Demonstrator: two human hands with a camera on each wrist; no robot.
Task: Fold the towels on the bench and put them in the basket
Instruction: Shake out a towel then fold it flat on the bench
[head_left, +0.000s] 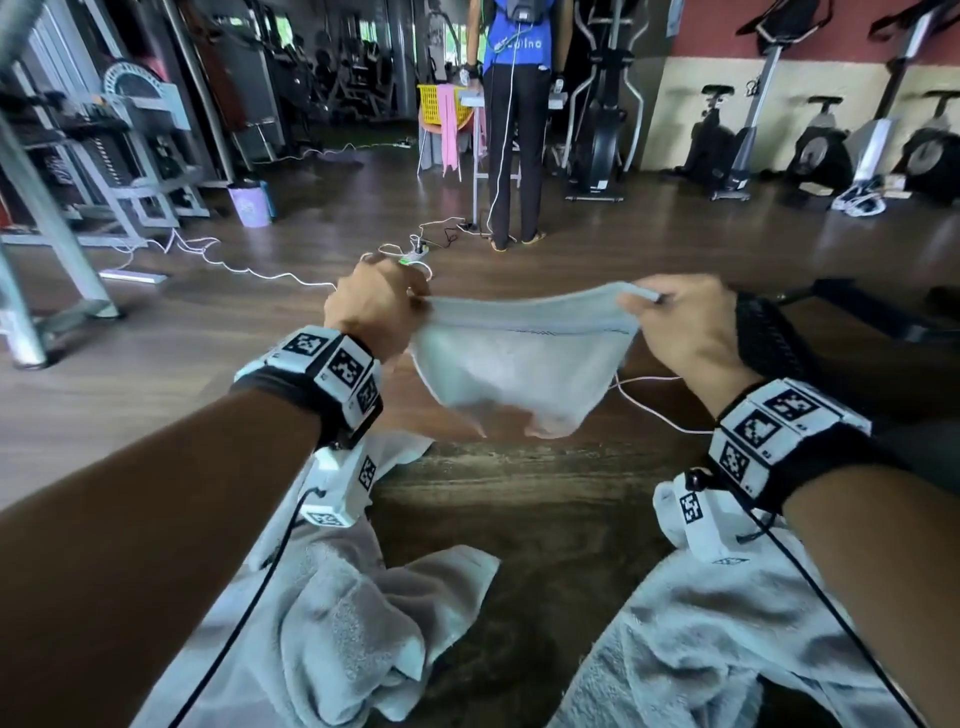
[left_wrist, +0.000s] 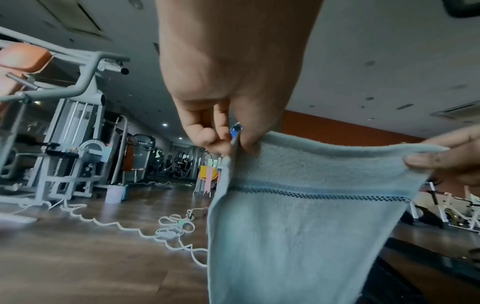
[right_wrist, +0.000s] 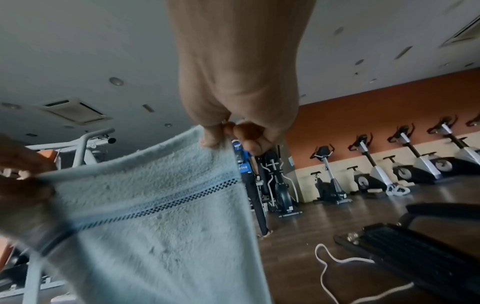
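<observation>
A small pale blue-grey towel (head_left: 519, 364) with a dark checked stripe hangs in the air between my hands, stretched by its top edge. My left hand (head_left: 379, 306) pinches the towel's left top corner, and my right hand (head_left: 675, 322) pinches its right top corner. The left wrist view shows that towel (left_wrist: 298, 226) hanging from my left hand (left_wrist: 228, 142). In the right wrist view my right hand (right_wrist: 228, 133) grips the towel (right_wrist: 161, 216) at its edge. More crumpled pale towels (head_left: 337, 613) lie on the dark bench (head_left: 519, 519) below my arms. A black mesh basket (head_left: 769, 338) shows behind my right hand.
Another person (head_left: 514, 104) stands ahead at a small table with a yellow basket (head_left: 434, 101) and pink cloth. White cables (head_left: 249, 270) and a power strip lie on the wooden floor. Weight machines (head_left: 104, 156) stand left, exercise bikes (head_left: 821, 145) right.
</observation>
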